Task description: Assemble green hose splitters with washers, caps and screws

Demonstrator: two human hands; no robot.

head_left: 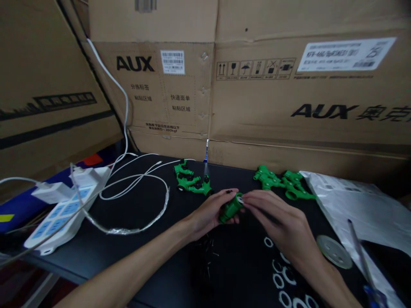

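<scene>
now l hand [210, 212] grip round green fitting [230, 208], r hand [276, 222] fingertips at its end

A makeshift assembly bench in a storeroom or small workshop: large AUX shipping cartons [289, 85] wall in a black table [144, 239], where batches of green plastic fittings [192, 182], loose white rings [282, 278], a power strip [61, 214] and a plastic bag [353, 205] lie.

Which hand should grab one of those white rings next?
Probably the right hand: the white rings lie just beneath it, while the left hand grips the green fitting.
</scene>
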